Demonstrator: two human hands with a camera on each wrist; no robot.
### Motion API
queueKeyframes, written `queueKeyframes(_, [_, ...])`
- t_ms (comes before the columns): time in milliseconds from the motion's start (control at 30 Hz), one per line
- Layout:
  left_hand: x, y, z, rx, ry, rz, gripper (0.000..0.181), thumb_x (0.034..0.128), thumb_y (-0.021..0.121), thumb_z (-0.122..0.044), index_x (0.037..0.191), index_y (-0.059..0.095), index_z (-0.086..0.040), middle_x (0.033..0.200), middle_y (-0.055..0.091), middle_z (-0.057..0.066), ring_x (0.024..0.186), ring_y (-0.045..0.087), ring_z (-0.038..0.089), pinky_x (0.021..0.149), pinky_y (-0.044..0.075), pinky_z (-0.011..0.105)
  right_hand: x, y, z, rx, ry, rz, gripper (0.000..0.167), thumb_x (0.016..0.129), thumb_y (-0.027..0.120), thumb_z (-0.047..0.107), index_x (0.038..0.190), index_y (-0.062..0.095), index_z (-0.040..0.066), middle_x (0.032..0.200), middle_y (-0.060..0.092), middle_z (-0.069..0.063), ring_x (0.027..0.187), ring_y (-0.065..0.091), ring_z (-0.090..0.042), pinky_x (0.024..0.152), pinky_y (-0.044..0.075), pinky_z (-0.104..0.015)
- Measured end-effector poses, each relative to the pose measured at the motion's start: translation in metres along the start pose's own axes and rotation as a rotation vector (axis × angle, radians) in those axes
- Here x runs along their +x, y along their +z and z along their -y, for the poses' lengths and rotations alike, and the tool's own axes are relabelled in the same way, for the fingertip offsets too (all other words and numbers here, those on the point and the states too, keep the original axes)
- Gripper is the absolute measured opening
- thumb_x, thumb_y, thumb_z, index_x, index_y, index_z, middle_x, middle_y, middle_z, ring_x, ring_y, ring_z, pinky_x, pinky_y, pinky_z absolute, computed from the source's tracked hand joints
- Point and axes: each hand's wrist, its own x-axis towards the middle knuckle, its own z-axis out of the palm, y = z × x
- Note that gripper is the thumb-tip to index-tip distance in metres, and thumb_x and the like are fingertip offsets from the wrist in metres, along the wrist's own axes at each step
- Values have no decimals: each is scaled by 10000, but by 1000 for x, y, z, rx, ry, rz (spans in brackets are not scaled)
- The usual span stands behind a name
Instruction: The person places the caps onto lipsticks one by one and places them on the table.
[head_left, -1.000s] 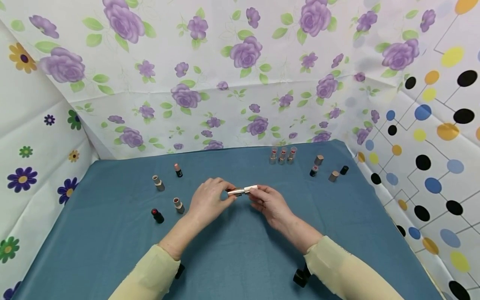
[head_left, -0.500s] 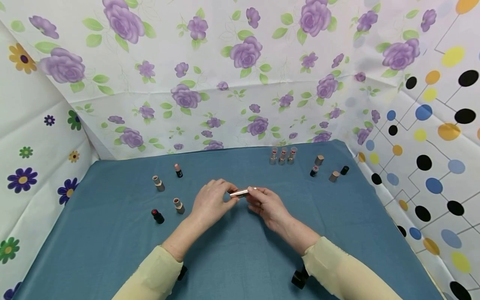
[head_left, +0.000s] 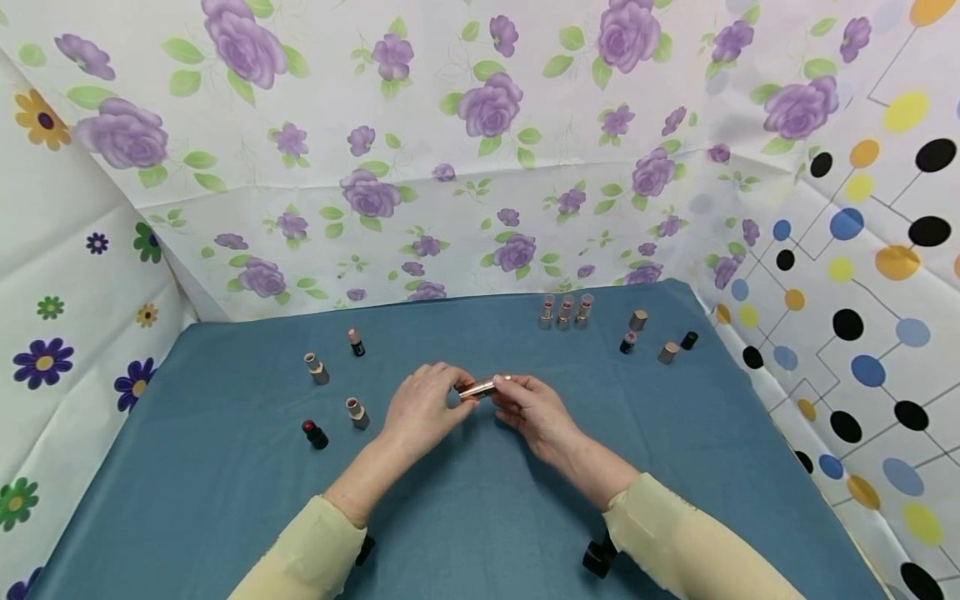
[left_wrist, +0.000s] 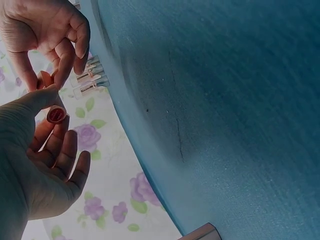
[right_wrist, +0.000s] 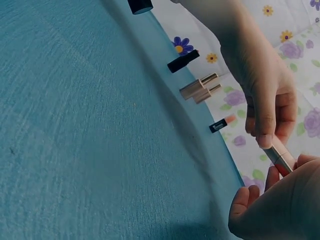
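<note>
Between the two hands, above the middle of the blue cloth, is a slim metallic lipstick tube lying nearly level. My left hand pinches its left end between thumb and fingers. The right hand pinches the other end, covering part of it. From the left wrist view, a round dark red end of the tube faces the camera. In the right wrist view the tube looks pinkish-silver, spanning both hands' fingertips.
Left of the hands stand uncapped lipsticks, among them a black one with red tip and a pink-tipped one. Clear-capped lipsticks stand in a row at the back. Caps and a short dark lipstick are at right.
A white part in the right fingers, sticking out rightward from the tube earlier, has moved onto it, and the tube now looks shorter. The hands have come slightly closer together.
</note>
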Motion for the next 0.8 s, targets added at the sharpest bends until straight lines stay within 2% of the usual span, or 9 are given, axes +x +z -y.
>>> queueKeyframes(167, [0,2,0,-50,-23,23,135,916,807,-313,1017,750,-244,938,645,-65,839,544,147,750,466,371,-1,-1,0,-63,-49,29,420,980,731,229,1297,579,-1,1160,636,-116,1109,634,-262,1032,488,-501])
queueKeyframes(300, [1,4,1,-77,-25,40,131,932,785,-330,1024,753,-242,956,657,-61,849,553,143,751,475,366,-2,-2,-1,-152,-102,61,469,972,738,223,1338,560,-10,1224,615,-145,1150,617,-317,1035,478,-534])
queueKeyframes(433, [0,7,1,-80,-27,51,120,928,790,-325,1017,755,-253,930,651,-85,830,545,127,738,466,354,-2,-2,-2,-221,-138,65,448,955,762,244,1299,595,10,1157,652,-113,1139,610,-378,988,498,-547])
queueKeyframes(600, [-1,8,0,-95,-43,51,111,934,788,-299,1031,762,-251,943,656,-85,847,552,126,749,470,352,-4,-3,0,-247,-176,94,368,949,772,244,1228,632,49,1090,678,-87,1129,599,-424,976,489,-566])
queueKeyframes(700, [-1,10,0,-99,-51,47,112,943,779,-285,1043,763,-239,966,664,-70,868,563,137,763,482,358,-5,-5,0,-260,-202,133,342,952,768,253,1209,645,64,1094,683,-95,1133,590,-436,977,469,-577])
queueKeyframes(800, [0,11,1,-105,-58,47,127,943,778,-279,1057,759,-228,973,667,-62,888,578,156,781,494,370,-5,-8,2,-286,-222,168,331,956,764,249,1209,652,67,1115,685,-108,1116,611,-386,969,462,-580])
